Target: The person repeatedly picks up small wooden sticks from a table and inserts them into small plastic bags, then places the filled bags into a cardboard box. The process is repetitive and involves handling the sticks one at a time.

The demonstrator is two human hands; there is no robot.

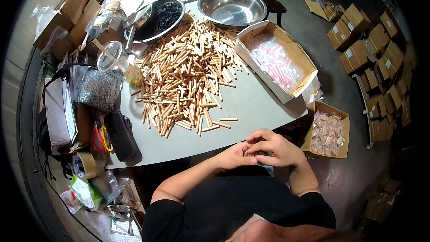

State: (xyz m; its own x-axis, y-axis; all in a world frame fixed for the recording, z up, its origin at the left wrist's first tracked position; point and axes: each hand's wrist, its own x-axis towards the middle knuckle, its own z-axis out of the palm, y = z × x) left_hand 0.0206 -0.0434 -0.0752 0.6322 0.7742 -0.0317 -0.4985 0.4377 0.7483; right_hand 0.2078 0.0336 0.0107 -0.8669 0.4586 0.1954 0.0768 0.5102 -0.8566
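My left hand (233,156) and my right hand (276,148) meet in front of my body, just off the near edge of the table (260,112). Their fingers are bent and pressed together around something small that they mostly hide; its kind I cannot make out. A bit of greyish-blue material (267,168) shows below my right hand. Beyond the hands, a large heap of short wooden dowels (179,80) covers the middle of the table. One loose dowel (229,118) lies at the heap's near edge, closest to my hands.
A steel bowl of black pieces (163,15) and a shiny steel basin (233,6) stand behind the heap. On the right is a carton of clear plastic bags (273,58); lower, a box of bagged wooden pieces (329,132). A black case (121,135) lies left, near scissors (104,138).
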